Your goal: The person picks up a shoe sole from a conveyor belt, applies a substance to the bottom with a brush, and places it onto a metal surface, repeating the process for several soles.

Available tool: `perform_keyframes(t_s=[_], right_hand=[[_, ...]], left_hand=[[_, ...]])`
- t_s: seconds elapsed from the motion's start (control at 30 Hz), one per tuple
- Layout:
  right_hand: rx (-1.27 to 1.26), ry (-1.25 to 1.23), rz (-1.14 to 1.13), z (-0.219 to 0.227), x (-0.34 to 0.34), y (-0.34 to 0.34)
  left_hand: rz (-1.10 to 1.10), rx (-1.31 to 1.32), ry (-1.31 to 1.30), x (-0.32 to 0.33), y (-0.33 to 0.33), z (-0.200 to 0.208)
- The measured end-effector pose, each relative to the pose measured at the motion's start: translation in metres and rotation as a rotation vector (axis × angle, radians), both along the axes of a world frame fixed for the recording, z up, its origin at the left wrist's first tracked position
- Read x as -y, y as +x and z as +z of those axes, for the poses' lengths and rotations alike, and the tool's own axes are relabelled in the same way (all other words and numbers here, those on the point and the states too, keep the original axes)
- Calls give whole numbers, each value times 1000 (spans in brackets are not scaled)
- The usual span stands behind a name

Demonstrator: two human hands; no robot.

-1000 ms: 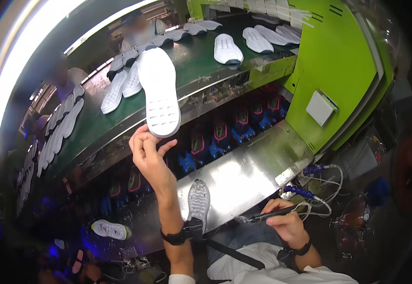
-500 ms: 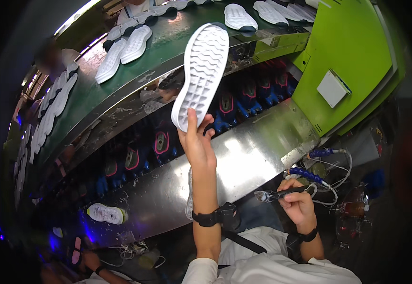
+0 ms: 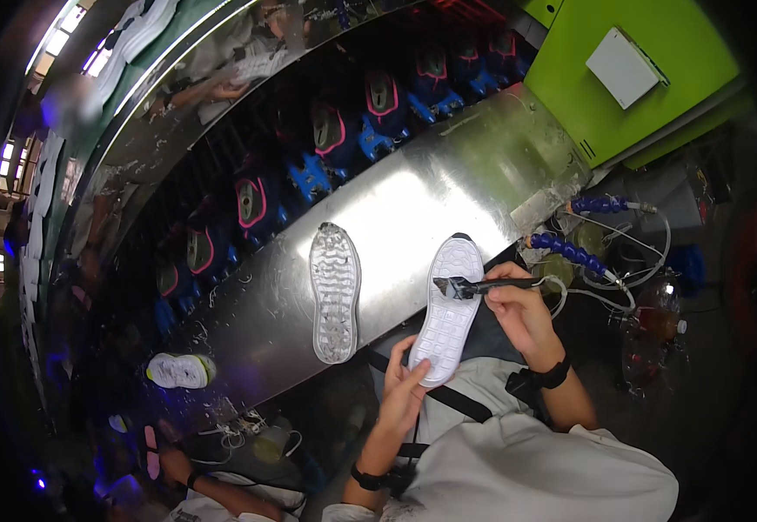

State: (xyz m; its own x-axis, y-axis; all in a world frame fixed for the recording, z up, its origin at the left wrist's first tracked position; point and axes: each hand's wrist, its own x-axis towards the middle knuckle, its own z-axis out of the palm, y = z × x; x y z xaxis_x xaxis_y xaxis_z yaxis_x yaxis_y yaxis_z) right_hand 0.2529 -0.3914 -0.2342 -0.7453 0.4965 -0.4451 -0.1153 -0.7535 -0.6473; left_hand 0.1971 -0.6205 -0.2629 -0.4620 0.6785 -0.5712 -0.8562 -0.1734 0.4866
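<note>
A white shoe sole (image 3: 451, 317) is tilted above the front edge of the metal shelf. My left hand (image 3: 403, 387) grips its lower end, thumb on the patterned face and fingers behind. In my right hand (image 3: 522, 315) is a black-handled brush (image 3: 505, 284), a thin pale hose running from its rear end. The bristles lie over the upper half of the sole and appear to touch it. A second, greyish, worn-looking sole (image 3: 335, 291) rests face up on the shelf to the left of the one I hold.
The shiny metal shelf (image 3: 500, 165) runs diagonally. Behind it hang dark shoe uppers with pink trim (image 3: 331, 130) in blue holders. A smaller sole (image 3: 178, 371) lies at left, near a co-worker's arm (image 3: 209, 487). A green cabinet (image 3: 657, 52) and blue segmented hoses (image 3: 570, 250) are on the right.
My left hand has brought the white sole down from the far conveyor side to near my body. The brush in my right hand has moved up and left onto it. The view has tilted lower.
</note>
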Motion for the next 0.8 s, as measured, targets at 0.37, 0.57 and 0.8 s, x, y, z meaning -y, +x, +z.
perform_keyframes(t_s=[0.37, 0.57, 0.8], right_hand=[[32, 67, -23, 15, 12, -4], [83, 169, 110, 60, 33, -13], [-315, 1166, 197, 113, 78, -67]], left_hand=[[-50, 463, 297, -29, 5, -18], [21, 200, 209, 10, 1, 36], [167, -212, 270, 67, 15, 51]])
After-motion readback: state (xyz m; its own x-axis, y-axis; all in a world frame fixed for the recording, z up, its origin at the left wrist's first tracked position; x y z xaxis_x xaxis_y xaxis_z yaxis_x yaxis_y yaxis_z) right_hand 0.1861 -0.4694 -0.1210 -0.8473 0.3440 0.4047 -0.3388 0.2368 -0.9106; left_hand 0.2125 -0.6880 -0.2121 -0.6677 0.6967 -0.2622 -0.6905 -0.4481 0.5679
